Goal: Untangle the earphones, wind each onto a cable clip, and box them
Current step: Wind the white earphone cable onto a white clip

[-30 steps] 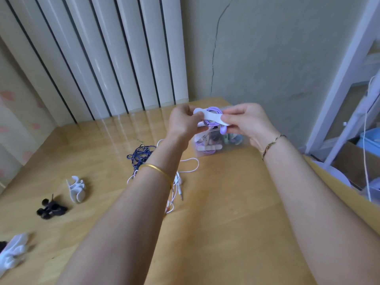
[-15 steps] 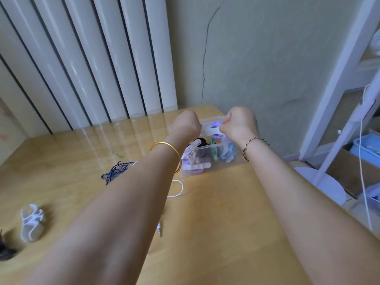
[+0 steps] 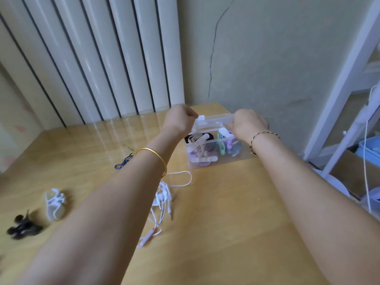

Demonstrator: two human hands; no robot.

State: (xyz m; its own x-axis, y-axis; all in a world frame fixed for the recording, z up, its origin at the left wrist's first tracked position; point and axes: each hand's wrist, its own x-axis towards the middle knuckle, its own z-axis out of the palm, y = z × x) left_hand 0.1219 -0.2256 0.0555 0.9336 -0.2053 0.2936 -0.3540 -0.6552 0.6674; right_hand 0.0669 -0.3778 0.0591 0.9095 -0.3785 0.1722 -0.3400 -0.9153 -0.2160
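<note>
Wooden desk (image 3: 226, 223) pushed into the corner, ribbed white panels and a cracked green wall behind it, and all the action is at the far edge, where the clear box (image 3: 244, 155) sits with both arms stretched out to it. The left hand (image 3: 181, 120) has its fingers (image 3: 192, 115) curled in, pinching the left end of the see-through lid (image 3: 216, 120) right by the little white latch (image 3: 201, 117). The right hand (image 3: 249, 125) is curled around the lid's other end, though its fingertips are hidden behind the knuckles. The lid hangs just above the rim, tilted, not seated. Inside, several wound sets (image 3: 197, 140) are already packed, pale, purple and green, and they pile up close to the rim. That's the thing to watch: it looks like a lid-handling step, so the lid should stay level, both ends moving together, with no loop or clip arm caught under the edge. If it's meant to close, press at the latch, not the middle. But hold on, the job looks far from over. A tangled bunch of white earphones (image 3: 162, 199) lies on the desk between the forearms, plugs pointing this way. A dark blue pair (image 3: 123, 162) peeks out beside the left wrist. A white cable clip (image 3: 54, 204) and a black cable clip (image 3: 22, 229) wait unused out on the left. Best to keep that box easy to reopen.
</note>
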